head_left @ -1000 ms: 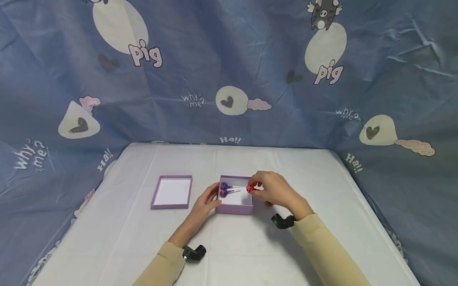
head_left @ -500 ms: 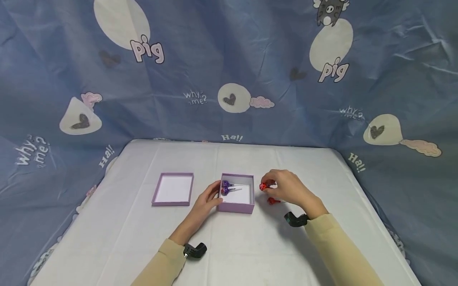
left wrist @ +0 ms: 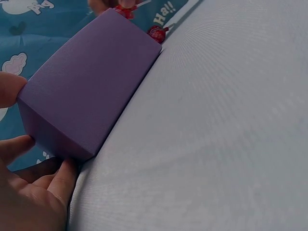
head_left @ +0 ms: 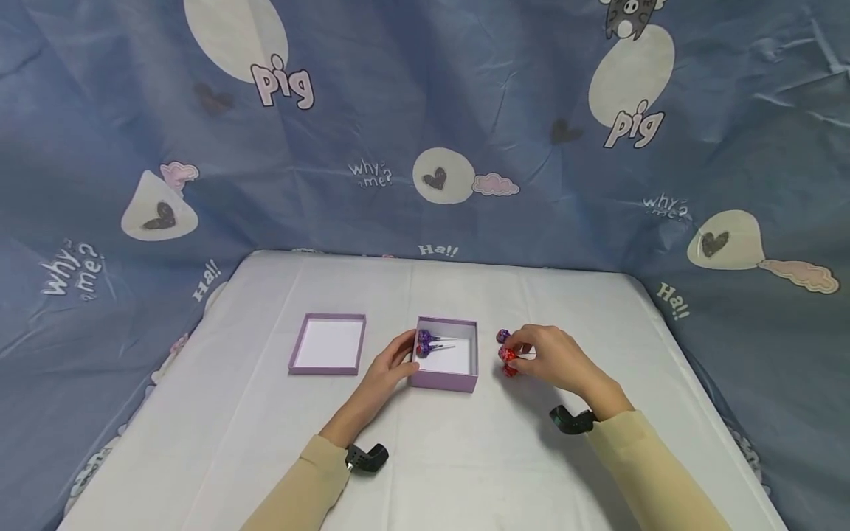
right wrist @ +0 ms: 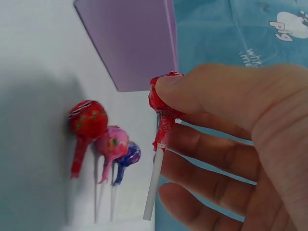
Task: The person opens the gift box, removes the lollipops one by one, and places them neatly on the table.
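My left hand (head_left: 380, 376) holds the left side of an open purple box (head_left: 443, 380), thumb at its front corner and fingers along the side. Two purple-wrapped lollipops (head_left: 425, 337) lie inside, sticks pointing right. Right of the box, my right hand (head_left: 561, 361) pinches the wrapped head of a red lollipop (right wrist: 164, 120) between thumb and finger, its white stick hanging free. Below it on the table lie another red lollipop (right wrist: 88, 120), a pink lollipop (right wrist: 113, 143) and a purple-blue lollipop (right wrist: 129, 154), heads side by side.
A shallow purple lid (head_left: 327, 344) with a white inside lies left of the box. White cloth covers the table (head_left: 451, 457). Behind it hangs a blue printed curtain (head_left: 372, 214).
My right hand has moved right, from over the box's right edge to above the loose lollipops, with a red lollipop still pinched. The left hand stays at the box. The head view has shifted slightly.
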`<state>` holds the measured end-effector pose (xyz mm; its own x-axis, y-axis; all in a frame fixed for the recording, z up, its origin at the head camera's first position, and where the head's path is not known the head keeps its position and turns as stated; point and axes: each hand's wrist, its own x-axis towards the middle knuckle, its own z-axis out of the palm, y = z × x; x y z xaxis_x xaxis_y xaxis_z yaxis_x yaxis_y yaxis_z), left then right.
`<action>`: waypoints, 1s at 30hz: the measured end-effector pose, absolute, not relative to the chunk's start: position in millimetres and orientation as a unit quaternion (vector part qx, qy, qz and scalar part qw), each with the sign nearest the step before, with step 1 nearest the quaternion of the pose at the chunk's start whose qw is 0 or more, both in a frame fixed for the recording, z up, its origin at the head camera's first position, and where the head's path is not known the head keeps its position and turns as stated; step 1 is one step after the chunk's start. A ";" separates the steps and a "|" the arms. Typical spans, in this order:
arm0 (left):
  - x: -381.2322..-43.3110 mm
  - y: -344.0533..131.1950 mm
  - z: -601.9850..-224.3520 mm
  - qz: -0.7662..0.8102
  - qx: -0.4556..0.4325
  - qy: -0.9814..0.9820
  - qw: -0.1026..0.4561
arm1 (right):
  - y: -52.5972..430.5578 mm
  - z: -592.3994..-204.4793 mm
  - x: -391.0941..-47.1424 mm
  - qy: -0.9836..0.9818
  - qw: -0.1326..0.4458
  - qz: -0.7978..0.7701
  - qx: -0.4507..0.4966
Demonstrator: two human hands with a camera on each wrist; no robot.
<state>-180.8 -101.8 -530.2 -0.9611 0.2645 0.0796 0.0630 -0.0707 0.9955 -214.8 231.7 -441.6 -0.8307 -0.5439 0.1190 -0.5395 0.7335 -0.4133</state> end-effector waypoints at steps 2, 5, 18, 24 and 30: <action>-180.6 -102.0 -529.0 0.721 0.119 0.679 0.069 | 234.0 -444.2 -212.9 0.929 0.000 -0.226 -0.294; -180.9 -102.9 -528.6 0.722 0.122 0.678 0.068 | 237.1 -446.3 -209.5 0.927 -0.008 -0.229 -0.298; -182.3 -102.3 -529.4 0.720 0.127 0.679 0.070 | 246.1 -463.6 -196.3 0.931 -0.016 -0.215 -0.294; -181.4 -102.6 -527.9 0.717 0.125 0.682 0.070 | 244.7 -468.8 -190.0 0.936 0.007 -0.219 -0.274; -179.7 -102.0 -528.9 0.725 0.124 0.674 0.071 | 243.1 -476.4 -186.1 0.935 0.013 -0.218 -0.278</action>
<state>-179.7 -102.0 -528.9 -0.9593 0.2699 0.0836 0.0638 -0.0812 0.9947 -186.1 243.1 -476.4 -0.8446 -0.5266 0.0966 -0.5151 0.7500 -0.4149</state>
